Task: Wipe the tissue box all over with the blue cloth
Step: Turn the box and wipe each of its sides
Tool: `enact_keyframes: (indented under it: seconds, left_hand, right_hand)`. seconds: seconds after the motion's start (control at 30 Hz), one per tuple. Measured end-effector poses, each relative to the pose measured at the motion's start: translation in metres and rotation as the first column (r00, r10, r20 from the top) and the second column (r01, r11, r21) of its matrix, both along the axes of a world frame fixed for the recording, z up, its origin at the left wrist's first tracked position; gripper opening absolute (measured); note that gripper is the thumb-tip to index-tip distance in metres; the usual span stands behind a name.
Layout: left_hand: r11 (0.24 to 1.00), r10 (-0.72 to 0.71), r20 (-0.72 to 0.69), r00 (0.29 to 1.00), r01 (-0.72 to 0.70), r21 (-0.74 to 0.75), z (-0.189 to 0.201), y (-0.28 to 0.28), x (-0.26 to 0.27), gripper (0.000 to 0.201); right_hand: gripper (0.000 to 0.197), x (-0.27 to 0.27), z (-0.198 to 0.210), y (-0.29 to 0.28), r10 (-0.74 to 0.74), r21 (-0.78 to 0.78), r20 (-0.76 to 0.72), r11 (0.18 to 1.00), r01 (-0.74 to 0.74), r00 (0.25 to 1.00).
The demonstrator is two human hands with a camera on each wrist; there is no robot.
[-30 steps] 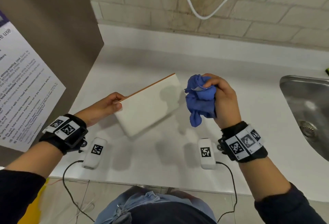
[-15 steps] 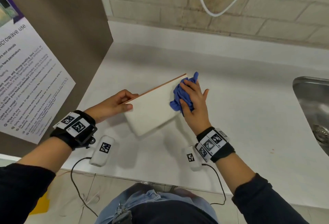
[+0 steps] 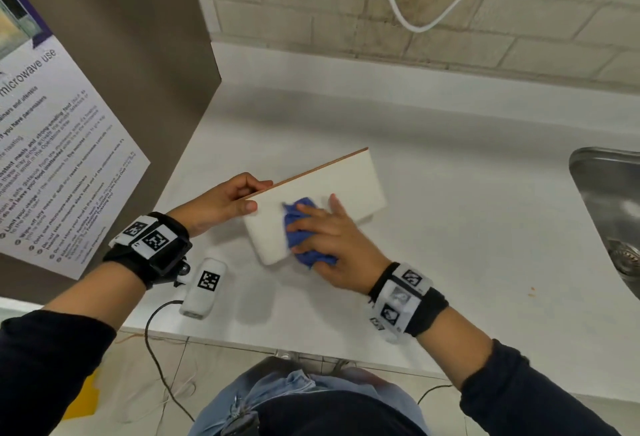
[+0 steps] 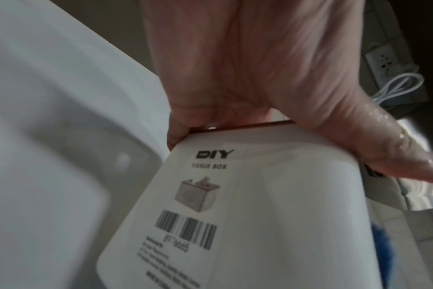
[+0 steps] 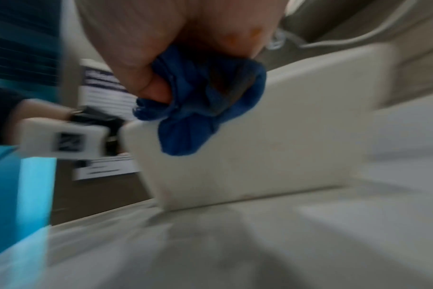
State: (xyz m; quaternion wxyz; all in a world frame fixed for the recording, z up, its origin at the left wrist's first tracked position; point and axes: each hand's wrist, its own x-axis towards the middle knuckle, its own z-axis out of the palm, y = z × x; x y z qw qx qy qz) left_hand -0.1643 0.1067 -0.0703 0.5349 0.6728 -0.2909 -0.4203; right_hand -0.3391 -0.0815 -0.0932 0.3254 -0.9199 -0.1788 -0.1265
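Note:
The white tissue box (image 3: 332, 183) with a thin brown top edge stands tilted on the counter (image 3: 467, 228). My left hand (image 3: 225, 203) grips its left end, fingers over the brown edge and thumb on the near face. The left wrist view shows the box's (image 4: 284, 215) barcode label below my left hand (image 4: 235, 78). My right hand (image 3: 332, 238) holds the bunched blue cloth (image 3: 298, 224) and presses it on the near face, close to the box's lower left corner. In the blurred right wrist view the blue cloth (image 5: 198, 117) lies bunched under my right hand (image 5: 161, 39) against the box (image 5: 284, 146).
A steel sink (image 3: 606, 193) is set in the counter at the right. A brown panel with a microwave notice (image 3: 69, 158) rises at the left. A white tagged device (image 3: 204, 286) hangs by my left wrist near the counter's front edge. A white cable (image 3: 415, 25) loops on the brick wall.
My right hand brought the cloth down from the air onto the box's far right corner, then slid it across the face towards the near left end. The left hand kept its grip.

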Motion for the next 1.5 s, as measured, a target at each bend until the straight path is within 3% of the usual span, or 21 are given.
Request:
enact_keyframes:
  seconds: [0.13,0.2,0.3,0.4,0.47,0.53,0.63,0.67,0.73,0.8,0.9,0.97,1.07,1.13,1.23,1.3,1.33,1.43,1.5]
  left_hand:
    - [0.999,-0.022,0.03,0.999,0.021,0.028,0.0,-0.003,0.0,0.079]
    - [0.997,-0.045,0.088,0.995,0.039,0.068,-0.001,-0.006,-0.001,0.072]
    - [0.986,-0.123,0.252,0.96,0.089,0.141,0.004,-0.012,-0.002,0.059]
    - [0.944,-0.305,0.528,0.793,0.177,0.28,0.01,-0.012,0.006,0.061]
    - [0.91,-0.397,0.625,0.672,0.197,0.366,0.01,-0.007,0.017,0.063]
    - [0.899,-0.416,0.664,0.621,0.169,0.404,0.01,-0.002,0.03,0.064]
    - [0.895,-0.39,0.786,0.48,-0.003,0.446,0.014,0.0,0.049,0.063]
    - [0.882,-0.385,0.823,0.417,-0.096,0.461,0.016,-0.002,0.052,0.063]
    - [0.852,-0.349,0.862,0.367,-0.259,0.455,0.016,-0.01,0.047,0.063]
    - [0.867,-0.299,0.876,0.378,-0.275,0.415,0.012,-0.023,0.022,0.069]
    - [0.916,-0.318,0.852,0.416,-0.096,0.388,-0.001,-0.042,-0.034,0.087]
    - [0.926,-0.284,0.868,0.406,-0.118,0.358,-0.009,-0.053,-0.061,0.095]
    - [0.956,-0.085,0.924,0.372,-0.231,0.181,-0.014,-0.065,-0.069,0.083]
    - [0.955,-0.061,0.93,0.362,-0.25,0.159,-0.015,-0.068,-0.068,0.073]
    - [0.949,-0.062,0.928,0.369,-0.267,0.169,-0.012,-0.068,-0.066,0.074]
    - [0.956,0.033,0.9,0.435,-0.276,0.098,0.002,-0.066,-0.061,0.071]
    - [0.96,0.085,0.87,0.485,-0.275,0.06,0.012,-0.064,-0.057,0.068]
    - [0.978,0.174,0.71,0.682,-0.207,-0.041,0.039,-0.057,-0.039,0.045]
    - [0.988,0.145,0.6,0.787,-0.146,-0.048,0.05,-0.053,-0.03,0.033]
  right_hand:
    - [0.026,-0.014,-0.001,-0.059,-0.382,0.137,0.002,0.915,0.378,0.924]
    - [0.032,-0.018,0.002,-0.075,-0.532,0.275,-0.059,0.805,0.526,0.845]
    - [0.042,-0.022,0.016,-0.083,-0.684,0.455,-0.189,0.575,0.68,0.704]
    - [0.04,-0.031,0.026,-0.086,-0.741,0.564,-0.289,0.38,0.733,0.606]
    - [0.039,-0.038,0.032,-0.086,-0.74,0.608,-0.307,0.331,0.721,0.598]
    - [0.037,-0.045,0.034,-0.088,-0.743,0.637,-0.296,0.315,0.704,0.6]
    - [0.03,-0.052,0.032,-0.092,-0.728,0.678,-0.323,0.268,0.684,0.605]
    - [0.027,-0.054,0.031,-0.092,-0.709,0.701,-0.352,0.233,0.674,0.611]
    - [0.021,-0.058,0.029,-0.091,-0.657,0.751,-0.421,0.134,0.647,0.625]
    - [0.022,-0.061,0.027,-0.09,-0.591,0.777,-0.479,0.058,0.627,0.649]
    - [0.03,-0.063,0.024,-0.088,-0.488,0.773,-0.547,0.017,0.634,0.68]
    - [0.032,-0.063,0.024,-0.085,-0.444,0.765,-0.572,0.015,0.644,0.69]
    - [0.033,-0.063,0.026,-0.078,-0.45,0.75,-0.565,0.068,0.657,0.691]
    - [0.04,-0.064,0.025,-0.075,-0.46,0.755,-0.549,0.085,0.65,0.698]
    - [0.054,-0.065,0.023,-0.073,-0.473,0.76,-0.567,0.014,0.649,0.674]
    - [0.056,-0.062,0.027,-0.07,-0.518,0.773,-0.54,0.007,0.634,0.664]
    - [0.054,-0.06,0.031,-0.066,-0.562,0.786,-0.489,0.048,0.617,0.667]
    - [0.05,-0.047,0.051,-0.048,-0.642,0.811,-0.275,0.246,0.531,0.716]
    - [0.054,-0.032,0.063,-0.035,-0.639,0.801,-0.145,0.372,0.469,0.755]
